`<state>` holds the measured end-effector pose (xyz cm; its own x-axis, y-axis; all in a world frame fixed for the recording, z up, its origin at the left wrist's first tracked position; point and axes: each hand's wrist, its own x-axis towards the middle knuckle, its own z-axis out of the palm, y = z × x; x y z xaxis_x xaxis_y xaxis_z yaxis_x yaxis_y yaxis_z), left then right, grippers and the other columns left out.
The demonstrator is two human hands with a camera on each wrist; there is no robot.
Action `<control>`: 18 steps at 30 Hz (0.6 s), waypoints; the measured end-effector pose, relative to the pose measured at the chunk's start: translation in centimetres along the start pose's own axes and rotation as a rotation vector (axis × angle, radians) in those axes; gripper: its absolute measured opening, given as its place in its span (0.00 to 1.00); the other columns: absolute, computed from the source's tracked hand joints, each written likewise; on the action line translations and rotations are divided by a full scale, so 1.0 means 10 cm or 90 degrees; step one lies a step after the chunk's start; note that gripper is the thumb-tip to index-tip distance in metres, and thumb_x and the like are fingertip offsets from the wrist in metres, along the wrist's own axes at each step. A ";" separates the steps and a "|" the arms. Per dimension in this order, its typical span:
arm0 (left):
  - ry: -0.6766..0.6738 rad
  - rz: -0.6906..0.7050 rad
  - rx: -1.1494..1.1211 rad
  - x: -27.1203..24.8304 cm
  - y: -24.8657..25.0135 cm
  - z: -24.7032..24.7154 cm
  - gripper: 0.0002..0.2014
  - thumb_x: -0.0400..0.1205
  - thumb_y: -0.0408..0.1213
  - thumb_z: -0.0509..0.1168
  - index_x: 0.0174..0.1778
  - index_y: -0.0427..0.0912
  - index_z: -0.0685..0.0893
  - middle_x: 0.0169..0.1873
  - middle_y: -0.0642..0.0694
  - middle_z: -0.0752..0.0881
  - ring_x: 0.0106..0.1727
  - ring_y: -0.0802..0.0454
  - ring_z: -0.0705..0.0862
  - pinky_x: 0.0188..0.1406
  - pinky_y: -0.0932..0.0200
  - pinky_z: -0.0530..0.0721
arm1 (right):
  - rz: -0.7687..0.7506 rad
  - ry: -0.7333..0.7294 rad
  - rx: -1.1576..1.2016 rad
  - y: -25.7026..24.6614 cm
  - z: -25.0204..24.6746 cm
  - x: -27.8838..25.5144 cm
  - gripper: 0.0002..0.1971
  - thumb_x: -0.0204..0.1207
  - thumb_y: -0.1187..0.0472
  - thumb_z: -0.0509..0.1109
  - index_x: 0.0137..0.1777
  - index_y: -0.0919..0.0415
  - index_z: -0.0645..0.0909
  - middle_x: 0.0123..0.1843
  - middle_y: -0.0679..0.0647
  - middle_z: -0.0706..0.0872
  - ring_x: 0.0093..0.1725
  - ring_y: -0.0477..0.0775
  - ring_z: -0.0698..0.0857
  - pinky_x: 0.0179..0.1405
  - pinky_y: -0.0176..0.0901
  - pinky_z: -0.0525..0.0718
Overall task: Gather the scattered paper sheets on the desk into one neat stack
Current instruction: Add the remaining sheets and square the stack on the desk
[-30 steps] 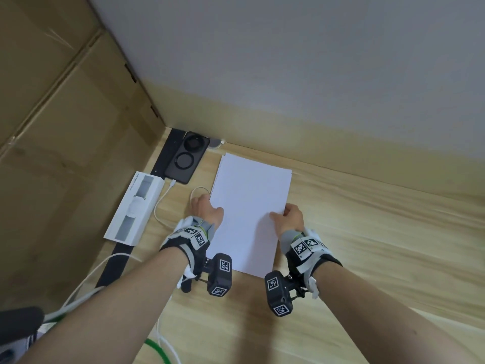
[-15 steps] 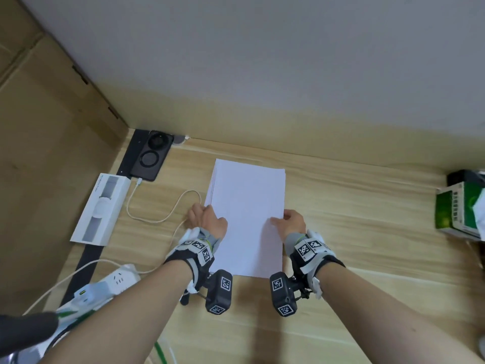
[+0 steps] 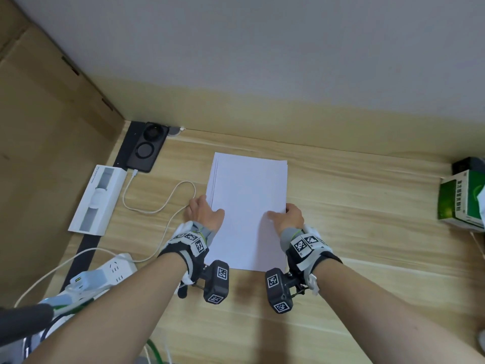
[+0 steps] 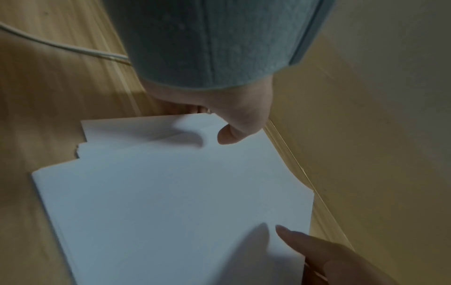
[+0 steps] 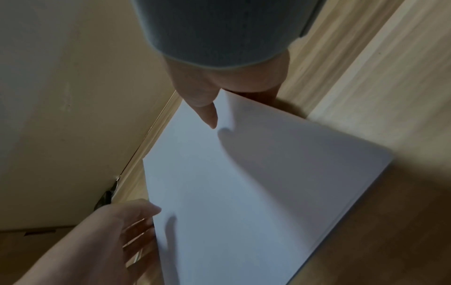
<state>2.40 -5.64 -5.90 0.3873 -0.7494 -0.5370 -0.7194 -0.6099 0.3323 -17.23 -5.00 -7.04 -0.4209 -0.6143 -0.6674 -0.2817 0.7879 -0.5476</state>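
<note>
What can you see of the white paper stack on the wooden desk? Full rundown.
The stack of plain white paper sheets lies flat on the light wooden desk, long side running away from the person. It is mostly squared, but several sheet edges fan out along its left side and far-left corner. The left hand grips its left edge, thumb on top; the right hand grips the right edge likewise, fingers underneath. The sheets look blank.
</note>
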 end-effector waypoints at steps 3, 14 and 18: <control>-0.035 -0.029 -0.083 0.03 0.07 0.02 0.21 0.69 0.40 0.65 0.58 0.38 0.76 0.60 0.38 0.81 0.58 0.38 0.81 0.58 0.43 0.82 | 0.012 -0.004 0.016 0.01 -0.09 -0.02 0.11 0.69 0.61 0.72 0.51 0.58 0.80 0.46 0.55 0.87 0.38 0.58 0.82 0.33 0.39 0.75; -0.177 -0.060 -0.257 -0.46 0.48 0.13 0.13 0.72 0.27 0.63 0.52 0.39 0.73 0.48 0.40 0.82 0.52 0.39 0.84 0.54 0.45 0.87 | -0.011 -0.079 0.165 0.28 -0.57 -0.08 0.16 0.66 0.72 0.75 0.54 0.63 0.83 0.51 0.60 0.90 0.49 0.64 0.89 0.52 0.55 0.88; -0.156 -0.003 -0.409 -0.58 0.70 -0.06 0.14 0.68 0.21 0.66 0.49 0.36 0.80 0.44 0.39 0.86 0.47 0.41 0.86 0.53 0.44 0.86 | -0.057 -0.060 0.250 0.11 -0.94 -0.19 0.20 0.66 0.75 0.77 0.58 0.62 0.83 0.48 0.57 0.90 0.46 0.62 0.89 0.52 0.57 0.89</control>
<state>-4.51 -5.72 -0.01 0.1945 -0.7124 -0.6743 -0.2046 -0.7018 0.6824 -24.82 -2.62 -1.65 -0.3235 -0.6952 -0.6419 0.0447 0.6664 -0.7443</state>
